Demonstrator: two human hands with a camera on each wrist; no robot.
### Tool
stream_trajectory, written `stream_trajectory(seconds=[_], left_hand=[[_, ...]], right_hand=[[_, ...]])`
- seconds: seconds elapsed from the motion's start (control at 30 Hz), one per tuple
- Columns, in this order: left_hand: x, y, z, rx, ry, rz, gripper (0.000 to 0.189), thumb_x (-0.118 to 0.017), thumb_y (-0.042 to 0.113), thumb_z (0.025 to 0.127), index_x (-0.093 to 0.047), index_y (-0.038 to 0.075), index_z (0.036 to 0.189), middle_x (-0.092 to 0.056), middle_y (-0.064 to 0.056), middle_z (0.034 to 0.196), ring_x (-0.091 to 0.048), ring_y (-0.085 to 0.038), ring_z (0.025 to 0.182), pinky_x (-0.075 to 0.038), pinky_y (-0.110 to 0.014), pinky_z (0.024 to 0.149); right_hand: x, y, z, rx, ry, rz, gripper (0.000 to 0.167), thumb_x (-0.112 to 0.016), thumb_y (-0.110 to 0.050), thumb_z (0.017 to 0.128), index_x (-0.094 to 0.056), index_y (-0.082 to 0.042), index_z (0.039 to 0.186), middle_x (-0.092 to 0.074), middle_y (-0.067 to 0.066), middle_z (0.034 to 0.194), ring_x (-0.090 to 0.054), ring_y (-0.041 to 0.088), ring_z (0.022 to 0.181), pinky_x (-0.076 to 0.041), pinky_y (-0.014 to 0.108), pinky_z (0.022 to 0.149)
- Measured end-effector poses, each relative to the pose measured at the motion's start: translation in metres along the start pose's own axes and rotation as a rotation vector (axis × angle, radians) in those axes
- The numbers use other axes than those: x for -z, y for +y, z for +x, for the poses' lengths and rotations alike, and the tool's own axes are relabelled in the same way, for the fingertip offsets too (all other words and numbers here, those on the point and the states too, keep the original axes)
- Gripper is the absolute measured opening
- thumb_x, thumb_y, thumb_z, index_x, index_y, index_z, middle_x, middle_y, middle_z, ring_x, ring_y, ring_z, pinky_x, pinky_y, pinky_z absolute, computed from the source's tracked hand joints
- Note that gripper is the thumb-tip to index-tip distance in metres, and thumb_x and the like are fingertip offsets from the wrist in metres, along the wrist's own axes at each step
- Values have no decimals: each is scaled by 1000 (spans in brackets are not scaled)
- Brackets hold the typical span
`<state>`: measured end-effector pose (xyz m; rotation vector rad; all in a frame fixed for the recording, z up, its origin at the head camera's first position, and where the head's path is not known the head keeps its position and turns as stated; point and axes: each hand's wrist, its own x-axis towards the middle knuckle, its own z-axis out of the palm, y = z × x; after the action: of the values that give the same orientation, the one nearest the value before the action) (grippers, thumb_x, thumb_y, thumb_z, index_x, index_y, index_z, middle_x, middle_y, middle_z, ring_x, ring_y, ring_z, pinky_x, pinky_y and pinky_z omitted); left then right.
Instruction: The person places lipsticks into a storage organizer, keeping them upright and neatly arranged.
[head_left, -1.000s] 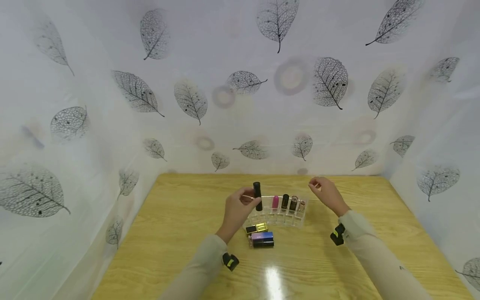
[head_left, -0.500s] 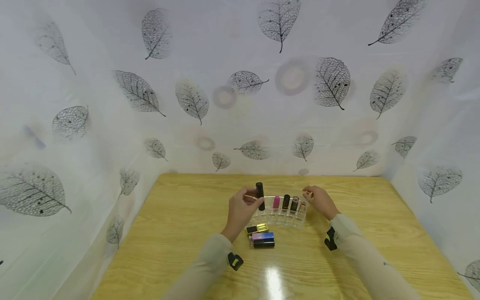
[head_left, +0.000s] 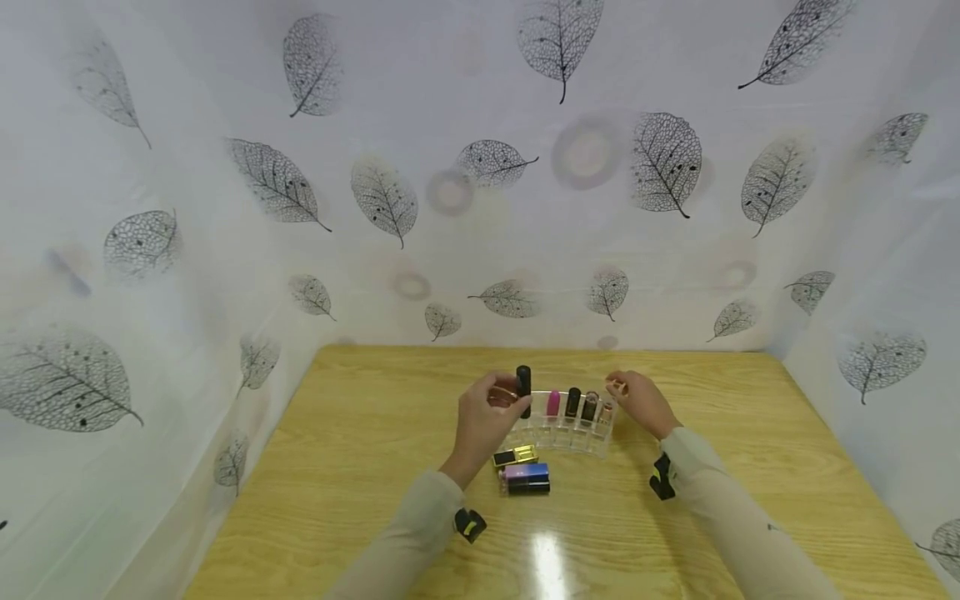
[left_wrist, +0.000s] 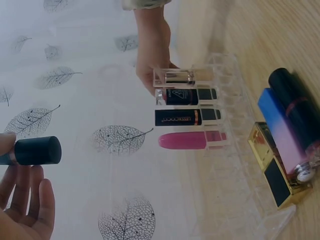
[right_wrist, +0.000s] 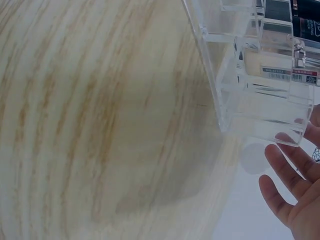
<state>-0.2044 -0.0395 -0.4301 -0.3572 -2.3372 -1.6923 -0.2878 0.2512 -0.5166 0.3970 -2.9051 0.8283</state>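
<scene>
My left hand [head_left: 483,417] pinches a black lipstick tube [head_left: 523,392] between thumb and fingers, roughly upright above the left end of a clear acrylic lipstick organizer [head_left: 570,435]. The left wrist view shows the tube [left_wrist: 40,150] apart from the organizer. In the back row stand a pink lipstick [left_wrist: 185,140], two black ones and a clear-and-metallic one [left_wrist: 180,77]. My right hand [head_left: 641,400] grips the organizer's back right corner with thumb and index finger; its other fingers [right_wrist: 282,167] spread loosely.
Before the organizer lie a gold-and-black lipstick [head_left: 515,456], a blue-to-pink tube [head_left: 527,472] and a black tube [head_left: 529,487]. They sit close together on the wooden table [head_left: 360,467]. White leaf-print sheeting [head_left: 480,233] encloses the table's back and sides.
My right hand has come leftward to the organizer's back right corner and stays there. My left hand has shifted slightly right with the black lipstick tube.
</scene>
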Motion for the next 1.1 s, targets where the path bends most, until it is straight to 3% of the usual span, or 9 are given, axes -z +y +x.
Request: stream_trajectory(seconds=[0.13, 0.27, 0.4, 0.5, 0.7, 0.9, 1.0, 1.1], left_hand=[[-1, 5, -4, -27, -4, 4, 23, -74, 14, 79, -63, 8, 98, -69, -8, 91, -65, -15, 78, -54, -19, 70], [-2, 13, -9, -44, -7, -7, 24, -74, 15, 79, -62, 8, 99, -68, -8, 92, -65, -17, 79, -55, -22, 72], [-2, 19, -12, -69, -8, -21, 24, -74, 17, 79, -62, 9, 99, -68, -7, 91, -65, -17, 80, -55, -23, 72], [-2, 22, -12, -96, -2, -28, 24, -74, 17, 79, -63, 10, 98, -69, -6, 90, -64, -15, 78, -56, -27, 71], [-4, 25, -12, -133, -7, -62, 22, -74, 16, 79, -63, 10, 98, -68, -6, 90, -65, -16, 78, -56, -29, 72], [-4, 34, -14, -137, -10, -79, 22, -72, 9, 80, -62, 5, 99, -67, -11, 93, -66, -23, 81, -56, -34, 75], [1, 47, -16, -128, -19, -66, 21, -71, 3, 81, -60, 0, 99, -67, -15, 92, -66, -28, 81, -56, -36, 75], [7, 58, -18, -136, -23, -47, 20, -69, -1, 80, -58, -3, 97, -67, -18, 89, -66, -30, 79, -56, -36, 74]], right_hand=[[13, -9, -2, 5, 75, -1, 30, -52, -16, 96, -58, 4, 116, -62, 22, 105, -60, 32, 89, -50, 47, 76], [33, -33, -6, 46, 193, 7, 29, -52, -18, 96, -58, 2, 116, -61, 20, 108, -59, 33, 93, -49, 48, 78], [48, -76, -19, 170, 316, 63, 23, -58, -11, 92, -61, -1, 112, -64, 15, 103, -59, 28, 90, -48, 45, 76], [49, -110, -33, 298, 370, 103, 22, -65, -5, 86, -64, -2, 107, -66, 9, 98, -60, 21, 86, -50, 40, 75], [28, -151, -56, 462, 333, 198, 29, -72, -5, 78, -64, -9, 106, -67, 1, 96, -62, 14, 86, -52, 30, 72], [18, -160, -59, 492, 285, 241, 28, -72, -6, 79, -63, -12, 105, -64, -3, 92, -59, 12, 79, -49, 27, 67], [20, -161, -58, 492, 278, 228, 27, -73, -6, 79, -64, -11, 104, -64, -3, 89, -57, 9, 76, -47, 25, 63], [26, -161, -58, 486, 275, 205, 28, -73, -7, 78, -65, -9, 105, -66, 0, 92, -61, 11, 79, -50, 26, 67]])
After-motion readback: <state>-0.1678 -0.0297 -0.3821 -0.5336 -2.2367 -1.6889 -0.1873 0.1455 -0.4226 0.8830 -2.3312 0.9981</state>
